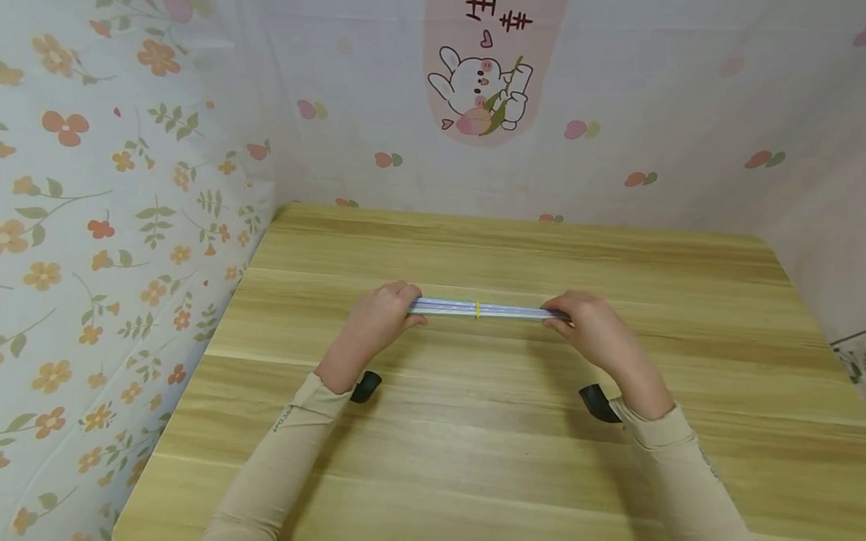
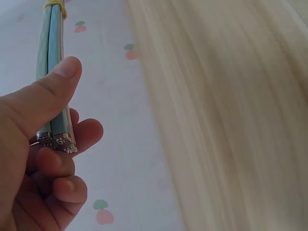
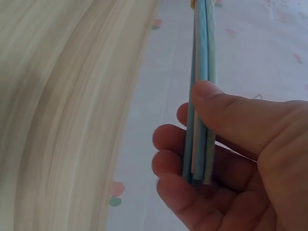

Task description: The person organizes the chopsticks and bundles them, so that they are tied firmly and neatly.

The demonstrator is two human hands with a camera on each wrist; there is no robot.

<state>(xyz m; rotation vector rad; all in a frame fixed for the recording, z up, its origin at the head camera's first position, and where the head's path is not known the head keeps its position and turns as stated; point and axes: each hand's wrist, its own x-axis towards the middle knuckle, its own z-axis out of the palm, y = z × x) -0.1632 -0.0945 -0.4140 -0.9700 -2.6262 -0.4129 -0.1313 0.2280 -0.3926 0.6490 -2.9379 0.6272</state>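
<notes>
A bundle of pastel blue, green and pink chopsticks [image 1: 446,307] is held level above the table, with a yellow rubber band [image 1: 478,309] round its middle. My left hand [image 1: 383,316] grips the left end, thumb on the near side and fingers behind. There, the left wrist view shows silvery patterned tips [image 2: 60,142] poking out below the thumb. At the other end, my right hand [image 1: 585,323] pinches the bundle between thumb and fingers. In the right wrist view the plain blunt ends of the chopsticks [image 3: 198,163] lie against the curled fingers.
Beneath the hands lies a wood-grain table [image 1: 455,462]. A white cloth with a rabbit print [image 1: 482,89] hangs behind it, and a flowered cloth [image 1: 106,211] hangs on the left. Black pieces [image 1: 367,387] stick out beside both wrists.
</notes>
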